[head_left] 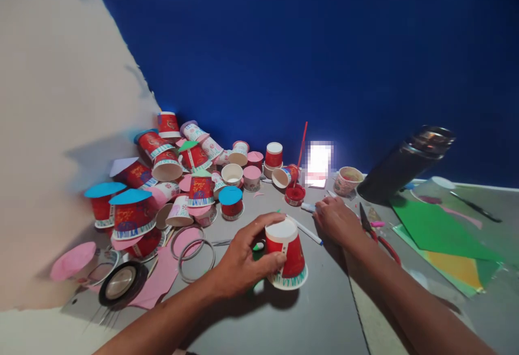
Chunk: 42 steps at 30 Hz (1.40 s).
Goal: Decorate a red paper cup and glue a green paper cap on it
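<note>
In my left hand [255,255] is an upside-down red paper cup [288,255], gripped by its side between thumb and fingers. Its base is white, and green strokes mark the white band near its rim. My right hand [338,219] rests on the table to the right of the cup with fingers curled together. A marker pen [308,207] pokes out at its fingertips; the rest is hidden. Between the hands lies a white marker with a blue end [310,233]. A small red pot [294,195] with a red stick [302,152] standing in it is just beyond.
Many decorated paper cups [200,190] are heaped at the left, near grey rings [197,254] and a black-rimmed round lid [122,283]. To the right are scissors [367,222], a dark flask [401,166], a patterned cup [348,181] and green sheets [441,230]. A blue wall [324,47] stands behind.
</note>
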### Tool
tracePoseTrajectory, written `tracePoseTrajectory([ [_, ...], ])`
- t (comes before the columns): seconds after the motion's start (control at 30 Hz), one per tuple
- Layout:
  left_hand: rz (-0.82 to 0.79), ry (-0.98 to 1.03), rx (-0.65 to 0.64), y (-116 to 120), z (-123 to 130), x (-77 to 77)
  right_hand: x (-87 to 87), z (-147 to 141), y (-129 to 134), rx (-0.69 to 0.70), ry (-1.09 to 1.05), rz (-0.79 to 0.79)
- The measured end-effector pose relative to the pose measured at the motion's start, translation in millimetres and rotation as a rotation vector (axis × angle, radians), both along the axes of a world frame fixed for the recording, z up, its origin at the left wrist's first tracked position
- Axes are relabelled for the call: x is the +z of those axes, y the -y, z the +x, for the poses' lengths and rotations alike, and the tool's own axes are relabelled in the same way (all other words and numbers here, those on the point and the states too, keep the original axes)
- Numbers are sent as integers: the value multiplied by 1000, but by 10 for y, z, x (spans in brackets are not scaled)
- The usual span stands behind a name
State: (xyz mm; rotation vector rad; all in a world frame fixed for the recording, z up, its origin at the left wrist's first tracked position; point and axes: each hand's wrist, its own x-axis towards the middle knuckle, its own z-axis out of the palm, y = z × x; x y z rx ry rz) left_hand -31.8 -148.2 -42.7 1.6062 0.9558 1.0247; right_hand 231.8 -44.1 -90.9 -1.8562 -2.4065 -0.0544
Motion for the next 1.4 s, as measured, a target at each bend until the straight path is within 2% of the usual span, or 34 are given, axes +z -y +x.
tracePoseTrajectory([
  [0.13,-78,38,58,-5,-32,-25,-126,65,2,-4,-82,-14],
  [0.27,-100,113,130,-39,-16,-47,-34,178,34,37,-258,-52],
  [0.43,-148,144,171,-80,25,-32,274,174,165,123,-561,-130],
  [0.53,-148,126,215,-118,21,-16,529,142,301,77,-955,-195],
  [0.6,-146,150,215,-152,24,-5,707,137,386,49,-1115,-141],
  [0.67,-162,207,199,-190,41,6,862,123,446,88,-1166,-46],
  [0.73,-186,241,195,-224,64,18,974,74,481,151,-1167,35],
  [0.8,-172,191,217,-245,76,31,1036,-19,498,208,-1122,85],
  [0.93,54,-53,269,-251,39,40,1045,-247,498,300,-959,174],
  [1.03,163,-140,264,-241,-3,17,1016,-358,489,384,-895,217],
  [1.13,179,-168,246,-234,-12,-31,1007,-399,494,457,-836,196],
  [1.27,297,-249,270,-235,4,-94,1014,-411,535,534,-812,120],
  [1.4,336,-376,246,-233,-5,-87,985,-441,584,626,-806,75],
])
